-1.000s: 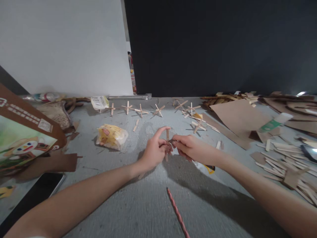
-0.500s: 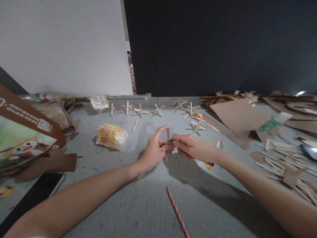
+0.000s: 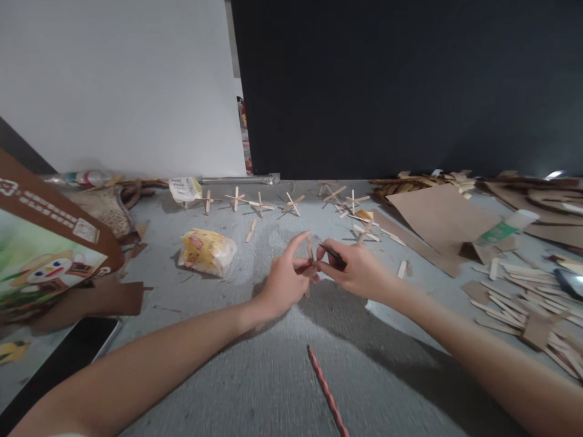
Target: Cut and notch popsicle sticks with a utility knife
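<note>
My left hand (image 3: 286, 276) is in the middle of the table, its thumb and fingers closed on a flat wooden craft stick (image 3: 309, 247) that stands nearly upright. Its index finger arches over to the stick's top end. Close against it on the right is my right hand (image 3: 357, 267), gripping a slim dark tool (image 3: 334, 255); the fingers cover most of it, so its kind is unclear. The right fingertips meet the stick near its middle. Below the hands lies a red twisted pencil-like rod (image 3: 325, 388) with a dark tip.
Several crossed-stick pieces (image 3: 260, 205) stand in a row at the back. Loose craft sticks (image 3: 505, 303), cardboard (image 3: 441, 218) and a glue stick (image 3: 509, 227) lie right. Leftward are a yellow-printed packet (image 3: 207, 252), a phone (image 3: 73, 364) and a large printed bag (image 3: 50, 255).
My right hand has tilted and drawn slightly right, so the dark tool in it shows more. A yellow and black item under the right wrist is out of sight. The left hand keeps its hold.
</note>
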